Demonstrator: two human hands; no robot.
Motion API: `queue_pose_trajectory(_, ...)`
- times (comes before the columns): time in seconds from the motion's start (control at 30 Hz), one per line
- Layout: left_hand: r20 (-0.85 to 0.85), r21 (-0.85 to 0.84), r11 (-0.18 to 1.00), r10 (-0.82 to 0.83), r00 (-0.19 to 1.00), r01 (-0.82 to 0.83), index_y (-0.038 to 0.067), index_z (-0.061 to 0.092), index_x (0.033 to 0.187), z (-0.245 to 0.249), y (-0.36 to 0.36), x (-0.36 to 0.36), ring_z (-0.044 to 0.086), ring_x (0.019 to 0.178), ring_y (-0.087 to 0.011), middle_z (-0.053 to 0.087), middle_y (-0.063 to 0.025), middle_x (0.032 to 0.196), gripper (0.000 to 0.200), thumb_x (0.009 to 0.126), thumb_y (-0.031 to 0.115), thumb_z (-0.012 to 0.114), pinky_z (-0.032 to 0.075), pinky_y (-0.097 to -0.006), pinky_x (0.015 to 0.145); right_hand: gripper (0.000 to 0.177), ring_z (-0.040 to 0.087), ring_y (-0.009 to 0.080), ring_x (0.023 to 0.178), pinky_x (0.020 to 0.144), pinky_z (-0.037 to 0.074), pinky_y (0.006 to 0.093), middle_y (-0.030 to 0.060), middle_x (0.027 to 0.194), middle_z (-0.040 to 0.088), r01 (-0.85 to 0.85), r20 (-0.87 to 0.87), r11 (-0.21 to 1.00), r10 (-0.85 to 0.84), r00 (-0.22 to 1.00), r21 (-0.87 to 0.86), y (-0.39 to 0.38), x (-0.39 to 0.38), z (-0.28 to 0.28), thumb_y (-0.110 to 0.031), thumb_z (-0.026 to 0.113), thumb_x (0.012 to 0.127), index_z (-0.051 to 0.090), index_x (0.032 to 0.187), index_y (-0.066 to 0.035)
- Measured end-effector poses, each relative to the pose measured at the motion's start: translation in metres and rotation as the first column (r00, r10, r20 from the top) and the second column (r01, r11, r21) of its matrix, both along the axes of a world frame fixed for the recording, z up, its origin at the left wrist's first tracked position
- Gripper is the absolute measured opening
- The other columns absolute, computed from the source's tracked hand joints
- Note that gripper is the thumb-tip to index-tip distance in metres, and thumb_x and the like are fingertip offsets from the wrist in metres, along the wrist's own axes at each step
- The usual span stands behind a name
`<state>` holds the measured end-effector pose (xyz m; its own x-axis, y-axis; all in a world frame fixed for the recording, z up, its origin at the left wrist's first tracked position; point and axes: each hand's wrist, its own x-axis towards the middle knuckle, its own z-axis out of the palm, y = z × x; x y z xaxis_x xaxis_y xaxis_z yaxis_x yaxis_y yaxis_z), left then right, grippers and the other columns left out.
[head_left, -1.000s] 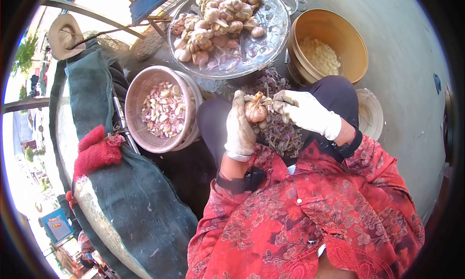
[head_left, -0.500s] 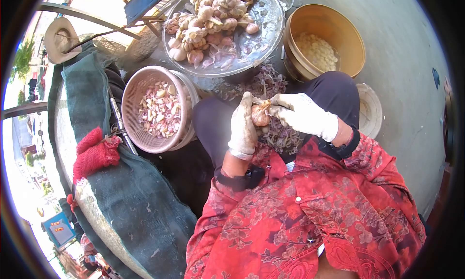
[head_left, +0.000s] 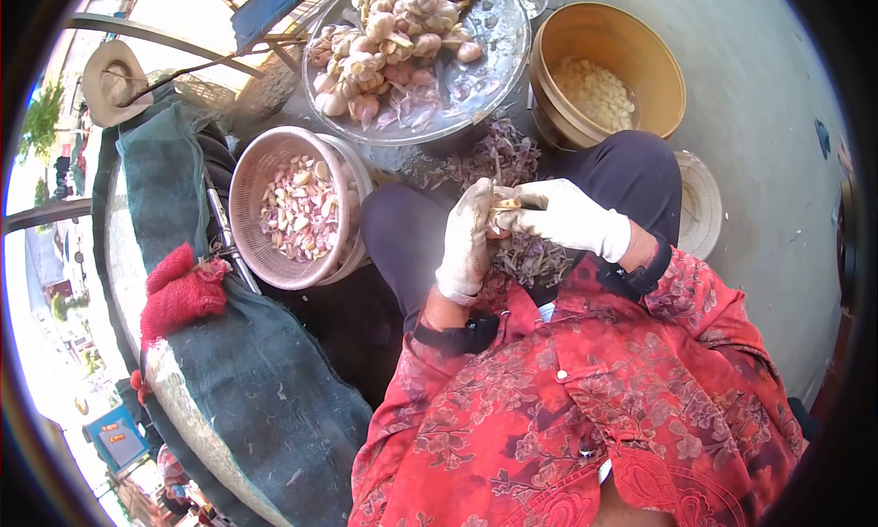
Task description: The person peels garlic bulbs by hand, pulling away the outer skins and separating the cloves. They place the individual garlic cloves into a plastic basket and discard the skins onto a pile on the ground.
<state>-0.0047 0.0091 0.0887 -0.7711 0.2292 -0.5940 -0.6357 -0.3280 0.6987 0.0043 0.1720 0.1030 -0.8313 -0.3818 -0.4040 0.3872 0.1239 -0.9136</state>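
Both hands wear pale gloves and meet above my lap. My left hand [head_left: 466, 243] is wrapped round a garlic bulb [head_left: 500, 218], which is mostly hidden by the fingers. From the right, my right hand [head_left: 567, 218] pinches the top of the same bulb. Purple garlic skins [head_left: 535, 260] lie beneath the hands, and more are heaped on the ground beyond. Whole garlic bulbs [head_left: 366, 65] are piled on a round metal tray [head_left: 498, 69] ahead of me. Loose cloves [head_left: 300, 211] fill part of a pink basket [head_left: 249, 225] at the left.
A tan bucket [head_left: 663, 60] at the upper right holds peeled cloves [head_left: 599, 92]. Beside my right knee lies a pale round basin [head_left: 700, 202]. At the left are a dark green mesh sack [head_left: 265, 381], a red cloth [head_left: 187, 298] and a straw hat [head_left: 114, 83].
My fingers have closed further over the bulb, so less of it shows. The right hand has shifted slightly left. The view has moved slightly.
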Motion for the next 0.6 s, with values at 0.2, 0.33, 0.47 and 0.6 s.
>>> queue_pose_trajectory(0.2, -0.191, 0.107, 0.983, -0.130, 0.973, 0.152, 0.006, 0.053, 0.093, -0.017, -0.011, 0.006, 0.051, 0.053, -0.0100, 0.063, -0.0096, 0.088, 0.028, 0.097, 0.033, 0.044, 0.036, -0.0192, 0.041, 0.028, 0.056, 0.0068, 0.078, 0.074, 0.047, 0.0271, 0.0025, 0.086, 0.067, -0.018, -0.105, 1.000, 0.020, 0.994, 0.023, -0.004, 0.004, -0.001, -0.027, 0.063, 0.089, 0.064, 0.104, -0.003)
queue_pose_trajectory(0.33, 0.009, 0.233, 0.967, -0.105, 0.994, 0.100, 0.005, 0.053, 0.095, -0.027, -0.013, 0.005, 0.057, 0.061, -0.0154, 0.063, -0.0121, 0.091, 0.026, 0.097, 0.029, 0.044, 0.043, -0.0231, 0.048, 0.032, 0.062, 0.0157, 0.074, 0.072, 0.048, 0.0307, 0.0082, 0.082, 0.067, -0.012, -0.207, 0.992, 0.038, 0.978, 0.124, -0.006, 0.007, 0.000, -0.035, 0.061, 0.089, 0.065, 0.100, -0.006)
queue_pose_trajectory(0.47, -0.211, 0.043, 0.986, -0.147, 0.966, 0.160, 0.004, 0.054, 0.102, -0.041, -0.011, 0.000, 0.061, 0.071, -0.0263, 0.062, -0.0156, 0.088, 0.028, 0.096, 0.029, 0.044, 0.052, -0.0353, 0.059, 0.034, 0.062, 0.0351, 0.076, 0.068, 0.050, 0.0404, 0.0171, 0.084, 0.064, -0.069, -0.443, 0.883, 0.300, 0.845, 0.465, -0.010, 0.016, -0.003, -0.042, 0.055, 0.088, 0.065, 0.102, -0.013)
queue_pose_trajectory(0.6, 0.185, 0.266, 0.944, 0.147, 0.972, -0.193, 0.004, 0.053, 0.102, -0.011, -0.002, -0.003, 0.063, 0.071, -0.0301, 0.063, -0.0162, 0.085, 0.033, 0.096, 0.035, 0.043, 0.054, -0.0414, 0.060, 0.034, 0.062, 0.0351, 0.072, 0.066, 0.049, 0.0423, 0.0152, 0.079, 0.063, -0.181, -0.364, 0.795, 0.450, 0.815, 0.579, -0.011, 0.022, -0.002, -0.043, 0.054, 0.088, 0.063, 0.101, -0.013)
